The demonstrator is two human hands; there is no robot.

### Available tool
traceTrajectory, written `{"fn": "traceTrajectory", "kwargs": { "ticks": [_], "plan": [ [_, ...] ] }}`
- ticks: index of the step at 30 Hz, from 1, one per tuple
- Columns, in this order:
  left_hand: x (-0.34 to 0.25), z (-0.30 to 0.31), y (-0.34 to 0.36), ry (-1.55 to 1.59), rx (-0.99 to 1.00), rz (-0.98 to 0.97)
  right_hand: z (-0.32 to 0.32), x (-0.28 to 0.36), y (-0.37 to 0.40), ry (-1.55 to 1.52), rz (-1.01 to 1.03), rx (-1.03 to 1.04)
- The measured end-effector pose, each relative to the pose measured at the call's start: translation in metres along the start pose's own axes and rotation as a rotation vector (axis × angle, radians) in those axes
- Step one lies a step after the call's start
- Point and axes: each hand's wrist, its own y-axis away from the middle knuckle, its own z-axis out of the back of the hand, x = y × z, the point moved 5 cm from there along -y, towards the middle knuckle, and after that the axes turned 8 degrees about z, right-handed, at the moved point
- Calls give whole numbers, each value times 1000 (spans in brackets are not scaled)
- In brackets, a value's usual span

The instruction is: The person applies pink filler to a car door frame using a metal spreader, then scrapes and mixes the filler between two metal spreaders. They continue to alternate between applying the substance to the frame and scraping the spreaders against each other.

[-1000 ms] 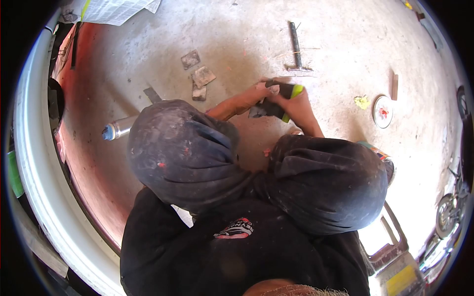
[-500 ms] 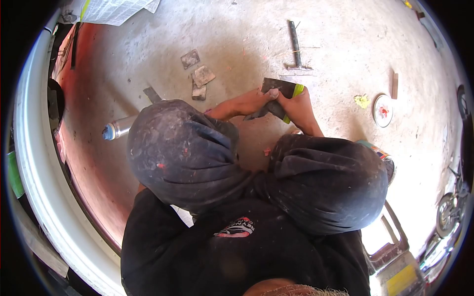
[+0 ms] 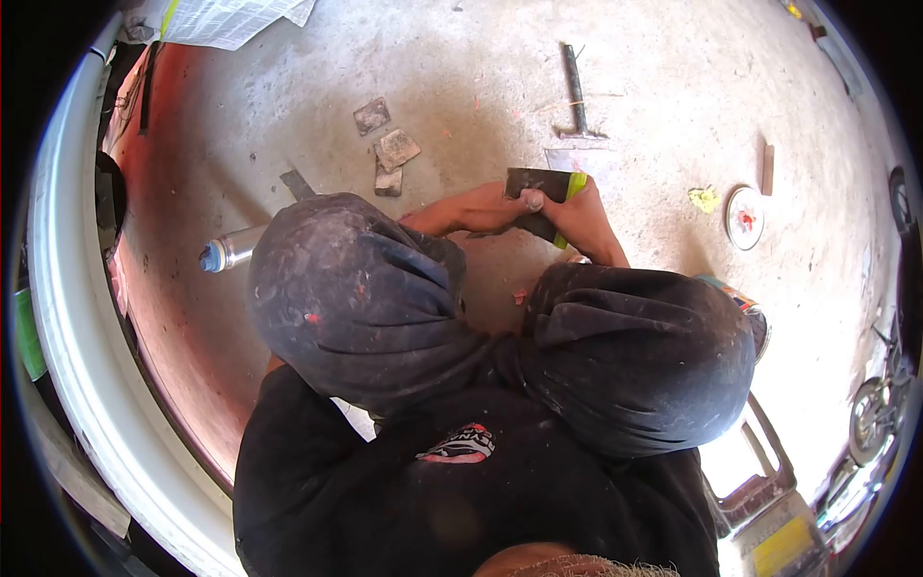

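I am crouched over a concrete floor [image 3: 673, 87], my dark-trousered knees [image 3: 356, 298] filling the middle of the view. Just beyond them, both hands meet on a sanding block [image 3: 540, 185] that is dark with a bright green edge. My left hand [image 3: 490, 210] grips its left side, thumb on top. Its right, green side sits in my right hand [image 3: 582, 216]. The block is held just above the floor.
A spray can [image 3: 229, 252] lies left of my knee. Small sandpaper scraps [image 3: 389, 154] and a metal T-shaped tool [image 3: 577, 91] lie ahead. A round lid [image 3: 745, 217] and yellow scrap [image 3: 705, 198] are to the right. A curved white and red panel [image 3: 77, 317] borders the left.
The dark sheet hanging loose between my hands a second ago now lies flat against the block. My left thumb has shifted onto its top face.
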Motion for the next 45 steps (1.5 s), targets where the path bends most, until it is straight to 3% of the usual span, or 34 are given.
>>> {"fn": "traceTrajectory", "kwargs": {
  "ticks": [1, 4, 7, 13, 16, 19, 22, 25, 29, 32, 35, 38, 41, 44, 45],
  "plan": [
    [-3, -1, 0, 107, -15, -4, 1, 0, -1, -7, 22, -34],
    [-17, 16, -9, 18, -116, 63, 7, -9, -9, -153, 53, -192],
    [-21, 16, -12, 87, -114, -35, 9, -4, -6, -181, 30, -243],
    [-11, 15, -11, -107, -83, 30, 6, -4, -2, 20, 52, -127],
    [-11, 16, -6, -197, -25, 91, -2, -6, -2, -121, 62, -52],
    [-16, 5, 2, -89, 13, -4, -1, -4, -3, 42, 22, 44],
    [-15, 8, -14, 291, -69, -189, 2, -13, -9, -148, 78, -72],
    [-34, 11, -12, 307, -79, -207, 8, -5, -13, -291, 25, -252],
    [-19, 18, -9, -105, -165, 106, 11, -12, -10, -140, 18, -212],
    [12, 19, -21, -154, -137, 70, 9, -8, -6, -72, 22, -193],
    [-13, 19, -7, -347, -96, 133, 9, -3, -4, -57, 18, -154],
    [-7, 23, -7, -479, 31, 403, 9, -8, -6, -57, 13, -108],
    [-9, 4, 0, -266, 15, -6, 4, 0, -4, 47, -3, 34],
    [-2, -1, -5, -171, -39, -89, 3, -5, -9, 27, 65, -42],
    [-4, 0, -9, 93, -55, -40, 4, -6, -11, -64, 41, -91]
  ]
}}
